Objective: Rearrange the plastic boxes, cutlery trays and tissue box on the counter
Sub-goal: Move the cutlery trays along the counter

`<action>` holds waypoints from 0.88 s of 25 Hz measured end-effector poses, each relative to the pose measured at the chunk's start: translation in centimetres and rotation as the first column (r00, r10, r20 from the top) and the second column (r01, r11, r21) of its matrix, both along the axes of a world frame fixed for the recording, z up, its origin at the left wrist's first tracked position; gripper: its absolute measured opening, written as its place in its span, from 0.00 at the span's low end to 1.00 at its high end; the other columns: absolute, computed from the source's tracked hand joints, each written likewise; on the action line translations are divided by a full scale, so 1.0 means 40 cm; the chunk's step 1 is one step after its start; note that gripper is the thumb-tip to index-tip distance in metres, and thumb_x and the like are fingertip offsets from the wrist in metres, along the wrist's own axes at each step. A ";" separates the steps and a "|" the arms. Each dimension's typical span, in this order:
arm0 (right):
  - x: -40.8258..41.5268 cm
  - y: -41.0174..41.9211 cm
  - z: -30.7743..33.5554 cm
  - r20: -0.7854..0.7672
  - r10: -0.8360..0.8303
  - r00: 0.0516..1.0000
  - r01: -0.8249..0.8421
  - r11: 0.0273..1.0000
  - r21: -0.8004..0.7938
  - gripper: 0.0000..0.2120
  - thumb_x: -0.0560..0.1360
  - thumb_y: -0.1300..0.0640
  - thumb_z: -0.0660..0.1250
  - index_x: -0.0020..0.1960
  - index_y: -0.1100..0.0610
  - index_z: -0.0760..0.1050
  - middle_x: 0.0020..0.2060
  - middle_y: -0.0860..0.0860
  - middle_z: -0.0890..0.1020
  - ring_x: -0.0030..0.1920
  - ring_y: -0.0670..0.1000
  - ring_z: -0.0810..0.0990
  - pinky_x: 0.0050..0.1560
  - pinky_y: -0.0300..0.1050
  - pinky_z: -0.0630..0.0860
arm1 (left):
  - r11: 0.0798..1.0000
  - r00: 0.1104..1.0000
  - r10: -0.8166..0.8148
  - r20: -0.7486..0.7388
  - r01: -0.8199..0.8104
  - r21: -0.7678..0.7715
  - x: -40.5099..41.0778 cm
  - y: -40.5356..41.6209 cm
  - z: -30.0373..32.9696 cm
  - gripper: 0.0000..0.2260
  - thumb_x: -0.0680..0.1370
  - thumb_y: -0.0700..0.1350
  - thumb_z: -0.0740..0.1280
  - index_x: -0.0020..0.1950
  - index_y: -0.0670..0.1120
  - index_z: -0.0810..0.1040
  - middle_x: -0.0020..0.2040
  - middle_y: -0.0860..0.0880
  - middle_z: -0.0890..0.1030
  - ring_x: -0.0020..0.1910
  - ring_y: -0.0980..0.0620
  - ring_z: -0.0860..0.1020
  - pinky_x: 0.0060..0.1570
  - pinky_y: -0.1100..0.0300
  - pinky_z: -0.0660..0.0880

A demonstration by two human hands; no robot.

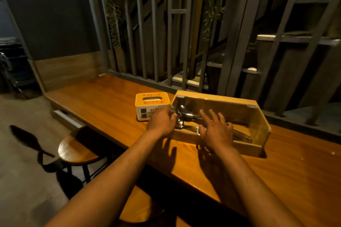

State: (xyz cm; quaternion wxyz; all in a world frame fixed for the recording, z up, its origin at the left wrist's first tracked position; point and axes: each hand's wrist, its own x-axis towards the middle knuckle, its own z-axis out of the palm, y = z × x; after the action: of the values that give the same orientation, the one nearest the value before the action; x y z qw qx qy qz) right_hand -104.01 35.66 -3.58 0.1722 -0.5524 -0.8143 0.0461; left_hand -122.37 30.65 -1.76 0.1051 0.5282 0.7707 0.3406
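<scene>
A wooden cutlery tray [258, 116] with a raised back wall lies on the wooden counter [103, 101], with metal spoons [184, 112] and other cutlery inside. Just left of it stands a white tissue box [151, 103] with red print. My left hand [162, 121] is at the tray's left end, its fingers wrapped round the corner between the tray and the tissue box. My right hand [215, 131] reaches over the tray's front wall, fingers spread above the cutlery, thumb on the front edge.
A metal slatted screen [166, 42] with hanging plants runs along the counter's far edge. Two round wooden stools [75, 151] stand at the near side on the left. A wood panel closes the counter's far left end.
</scene>
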 end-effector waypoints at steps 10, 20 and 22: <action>0.008 0.042 -0.042 -0.282 -0.258 0.924 0.284 0.957 0.054 0.19 0.80 0.47 0.53 0.70 0.45 0.70 0.74 0.49 0.67 0.76 0.54 0.57 0.74 0.57 0.56 | 0.998 0.965 -0.043 0.259 0.029 0.057 -0.006 0.059 -0.059 0.12 0.82 0.49 0.60 0.64 0.51 0.74 0.54 0.49 0.78 0.51 0.47 0.77 0.51 0.50 0.77; -0.169 -0.116 -0.046 -0.201 -0.405 0.892 0.411 0.912 -0.015 0.37 0.68 0.30 0.65 0.74 0.39 0.60 0.78 0.48 0.55 0.78 0.61 0.43 0.73 0.63 0.59 | 0.989 0.911 -0.133 0.391 0.096 0.113 -0.175 0.124 -0.055 0.17 0.79 0.54 0.63 0.68 0.54 0.71 0.67 0.47 0.75 0.61 0.46 0.75 0.52 0.53 0.75; -0.147 -0.115 -0.049 -0.222 -0.385 0.896 0.396 0.918 0.007 0.35 0.70 0.33 0.66 0.73 0.38 0.60 0.78 0.47 0.56 0.78 0.59 0.44 0.72 0.62 0.60 | 0.984 0.885 -0.175 0.432 0.176 0.039 -0.197 0.169 -0.062 0.22 0.78 0.59 0.64 0.71 0.54 0.69 0.69 0.46 0.74 0.64 0.44 0.74 0.57 0.48 0.74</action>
State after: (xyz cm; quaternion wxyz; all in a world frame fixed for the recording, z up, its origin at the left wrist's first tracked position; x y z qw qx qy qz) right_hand -109.91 31.07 -5.53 0.2798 -0.6915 -0.6642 0.0494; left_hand -130.23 37.39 -4.25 0.3045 0.5066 0.6772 0.4381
